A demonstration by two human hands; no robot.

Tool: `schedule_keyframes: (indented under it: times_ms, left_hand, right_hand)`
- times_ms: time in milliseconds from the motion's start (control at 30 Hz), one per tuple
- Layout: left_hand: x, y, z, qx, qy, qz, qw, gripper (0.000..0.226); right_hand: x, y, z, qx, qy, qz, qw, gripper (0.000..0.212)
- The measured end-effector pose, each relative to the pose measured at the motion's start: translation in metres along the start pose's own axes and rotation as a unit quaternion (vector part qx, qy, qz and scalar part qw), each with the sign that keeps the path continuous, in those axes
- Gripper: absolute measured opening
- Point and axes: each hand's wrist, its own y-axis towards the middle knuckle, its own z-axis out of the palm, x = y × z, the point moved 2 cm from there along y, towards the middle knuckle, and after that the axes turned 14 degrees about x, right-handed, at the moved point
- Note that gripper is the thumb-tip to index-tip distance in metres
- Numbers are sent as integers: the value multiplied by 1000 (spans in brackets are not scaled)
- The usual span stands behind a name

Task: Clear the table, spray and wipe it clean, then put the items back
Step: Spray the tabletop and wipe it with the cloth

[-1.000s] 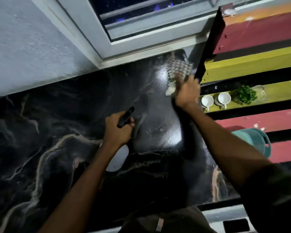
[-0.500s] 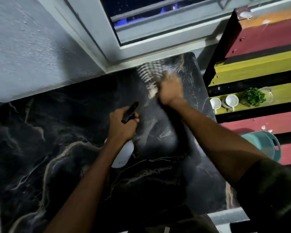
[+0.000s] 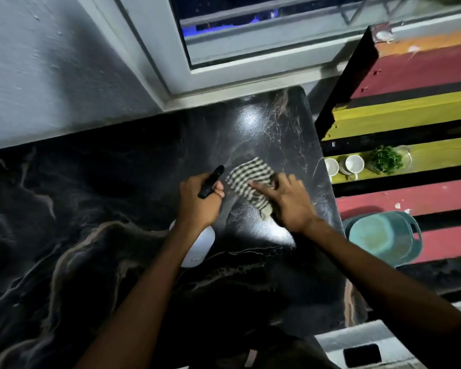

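A black marble-patterned table [image 3: 96, 209] fills the lower left and middle of the head view. My left hand [image 3: 198, 201] grips the black trigger head of a white spray bottle [image 3: 198, 246], held just above the table. Right beside it, my right hand [image 3: 285, 201] presses a checked cloth [image 3: 248, 179] flat on the tabletop with spread, straight fingers. The cloth lies near the table's right edge. A bright reflection shines on the wet-looking surface below my right hand.
A striped wooden bench [image 3: 410, 113] stands to the right of the table, carrying two white cups [image 3: 343, 166], a small green plant in a glass pot [image 3: 386, 158] and a teal basket [image 3: 383, 238]. A window frame [image 3: 250, 67] and grey wall run behind the table.
My right hand has swept the cloth from the far corner near the window back toward me, down to beside my left hand. The left hand keeps holding the spray bottle in about the same place.
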Motion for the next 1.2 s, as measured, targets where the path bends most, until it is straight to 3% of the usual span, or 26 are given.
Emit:
schedule_keyframes:
  times_ms: [133,200,333,467,633,800,900,1000,1100,1133,1200]
  left_hand:
    - [1,-3,5,-2,5,7,1000,21]
    - [2,-8,10,-2,5,-2,1000,24]
    - [1,-21,26,14,19,5,1000,21]
    - [1,-31,39,23,23,7,999,16]
    - [-4,-44,61,26,34,18,999,16]
    - [-2,-64,81,30,40,29,998,13]
    - [4,-81,92,39,46,26,998,13]
    - [16,-102,100,38,50,15,998,15]
    - [31,-123,102,26,29,0,999,12]
    - [36,-131,102,16,28,-3,999,10]
    - [45,-147,100,-4,34,-10,999,8]
  right_hand:
    - [-72,27,-41,-71,16,164,984,88]
    - [-85,55,-61,-81,20,196,977,84]
    - [-89,96,-77,-64,36,167,983,69]
    - [-90,83,-69,-53,59,148,986,70]
    - [-46,-29,10,-86,129,121,980,75]
    - [-7,-160,108,-16,122,67,990,104]
    - [-29,-199,116,15,84,27,996,110]
    - [-56,-178,95,-37,105,77,991,98]
    - [-34,-122,72,-77,150,161,972,98]
    - [-14,-109,71,-80,159,164,970,99]
    - [35,-98,79,-66,144,92,983,99]
